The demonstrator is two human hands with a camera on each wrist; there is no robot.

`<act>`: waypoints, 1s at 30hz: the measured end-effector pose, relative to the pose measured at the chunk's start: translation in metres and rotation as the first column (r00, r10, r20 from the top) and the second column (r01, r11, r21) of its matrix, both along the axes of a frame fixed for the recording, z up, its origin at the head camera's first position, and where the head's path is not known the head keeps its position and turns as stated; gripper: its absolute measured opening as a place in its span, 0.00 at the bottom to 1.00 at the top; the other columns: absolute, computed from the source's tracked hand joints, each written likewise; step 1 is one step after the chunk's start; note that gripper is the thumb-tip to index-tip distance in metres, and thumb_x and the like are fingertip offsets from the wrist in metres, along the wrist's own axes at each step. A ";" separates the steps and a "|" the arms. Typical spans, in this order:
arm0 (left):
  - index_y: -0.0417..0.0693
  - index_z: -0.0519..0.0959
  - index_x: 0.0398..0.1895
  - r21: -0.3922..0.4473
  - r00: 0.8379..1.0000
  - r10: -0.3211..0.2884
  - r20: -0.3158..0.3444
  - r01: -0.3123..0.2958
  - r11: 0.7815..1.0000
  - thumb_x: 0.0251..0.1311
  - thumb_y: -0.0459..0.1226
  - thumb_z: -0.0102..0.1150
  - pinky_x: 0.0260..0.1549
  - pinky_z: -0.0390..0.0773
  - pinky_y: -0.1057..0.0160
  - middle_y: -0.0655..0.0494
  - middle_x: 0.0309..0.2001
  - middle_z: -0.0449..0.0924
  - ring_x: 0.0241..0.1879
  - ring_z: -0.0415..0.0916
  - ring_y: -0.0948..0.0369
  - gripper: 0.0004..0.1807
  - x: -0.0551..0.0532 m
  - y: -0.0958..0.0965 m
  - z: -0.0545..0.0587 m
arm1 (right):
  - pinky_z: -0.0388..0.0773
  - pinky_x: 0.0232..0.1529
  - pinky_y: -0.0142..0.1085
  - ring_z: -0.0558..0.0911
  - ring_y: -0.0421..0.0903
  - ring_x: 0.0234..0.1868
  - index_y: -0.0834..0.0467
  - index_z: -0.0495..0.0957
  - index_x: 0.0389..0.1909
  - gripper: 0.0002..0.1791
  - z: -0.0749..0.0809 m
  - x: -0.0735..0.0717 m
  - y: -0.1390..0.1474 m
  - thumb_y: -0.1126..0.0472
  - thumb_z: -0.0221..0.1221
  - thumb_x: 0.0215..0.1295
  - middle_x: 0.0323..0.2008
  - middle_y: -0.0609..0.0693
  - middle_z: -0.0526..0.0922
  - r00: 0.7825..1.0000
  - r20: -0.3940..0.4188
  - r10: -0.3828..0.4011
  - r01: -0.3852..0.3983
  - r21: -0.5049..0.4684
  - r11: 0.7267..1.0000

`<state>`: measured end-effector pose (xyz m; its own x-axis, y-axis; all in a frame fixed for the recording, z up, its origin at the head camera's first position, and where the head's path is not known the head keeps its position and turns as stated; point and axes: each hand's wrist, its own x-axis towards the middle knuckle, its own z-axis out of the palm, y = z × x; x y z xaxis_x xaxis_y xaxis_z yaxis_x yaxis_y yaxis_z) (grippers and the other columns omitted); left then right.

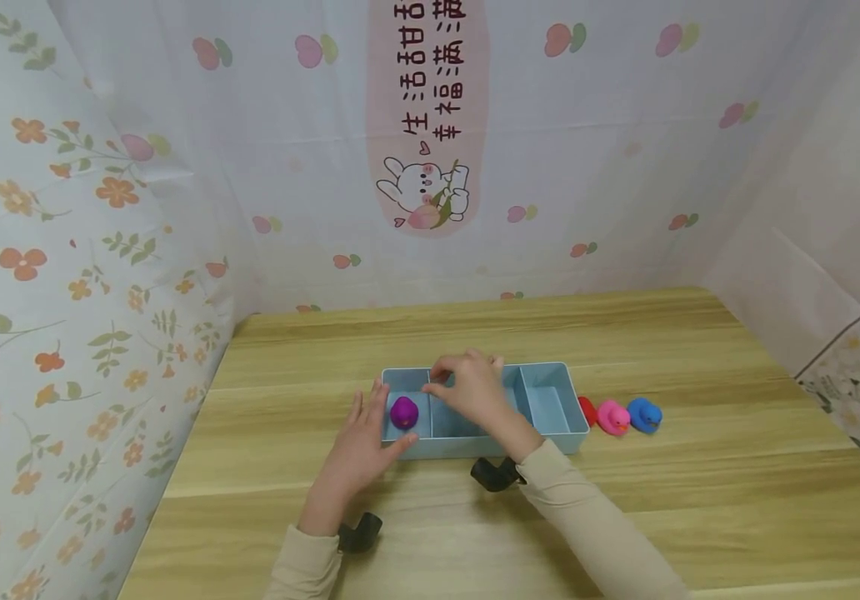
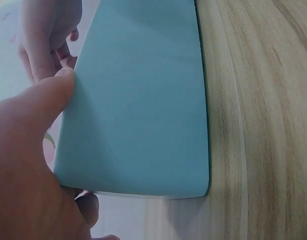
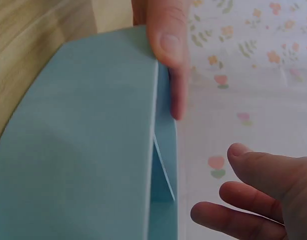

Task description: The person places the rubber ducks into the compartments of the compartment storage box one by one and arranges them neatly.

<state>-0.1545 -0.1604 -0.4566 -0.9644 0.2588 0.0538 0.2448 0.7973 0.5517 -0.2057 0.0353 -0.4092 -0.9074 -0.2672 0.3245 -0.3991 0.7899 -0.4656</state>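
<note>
A light blue divided box lies lengthwise on the table. A purple rubber duck sits in its leftmost compartment. My left hand grips the box's left end, thumb over the front rim and fingers along the end wall; in the left wrist view its thumb presses the rim. Above the compartment just right of the duck is my right hand, covering part of the middle of the box. Its thumb and fingers are apart in the right wrist view, with nothing between them.
Just beyond the box's right end stand a red duck, partly hidden by the box, a pink duck and a blue duck in a row. The rightmost compartment shows its bare floor. Printed cloth hangs behind the wooden table.
</note>
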 end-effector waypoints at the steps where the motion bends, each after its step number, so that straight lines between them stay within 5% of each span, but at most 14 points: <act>1: 0.43 0.47 0.75 0.004 1.000 0.000 -0.002 0.000 1.000 0.60 0.59 0.54 0.64 0.54 0.34 0.46 0.76 0.41 0.73 0.38 0.36 0.50 0.000 0.000 -0.001 | 0.55 0.43 0.50 0.74 0.44 0.34 0.48 0.85 0.29 0.09 0.001 0.000 0.003 0.50 0.71 0.50 0.26 0.39 0.84 1.000 0.005 -0.006 0.006 0.003 1.000; 10: 0.42 0.47 0.75 0.024 1.000 0.008 0.002 -0.008 1.000 0.61 0.57 0.56 0.64 0.53 0.32 0.45 0.76 0.41 0.73 0.37 0.36 0.49 0.001 -0.002 -0.003 | 0.51 0.42 0.49 0.73 0.43 0.34 0.48 0.85 0.29 0.10 -0.001 0.003 0.019 0.48 0.71 0.50 0.25 0.37 0.83 0.998 0.047 -0.041 0.041 0.008 0.999; 30: 0.42 0.48 0.75 0.029 1.000 0.006 0.010 -0.006 1.000 0.60 0.58 0.56 0.66 0.52 0.34 0.44 0.76 0.43 0.73 0.38 0.36 0.49 0.000 0.000 -0.003 | 0.50 0.44 0.52 0.73 0.45 0.36 0.48 0.85 0.28 0.11 0.000 0.006 0.061 0.48 0.72 0.47 0.25 0.37 0.83 0.996 0.002 -0.087 0.087 0.017 0.996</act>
<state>-0.1543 -0.1602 -0.4595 -0.9665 0.2515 0.0519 0.2346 0.7826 0.5767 -0.2001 0.0964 -0.4088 -0.9281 -0.1928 0.3185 -0.3276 0.8293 -0.4527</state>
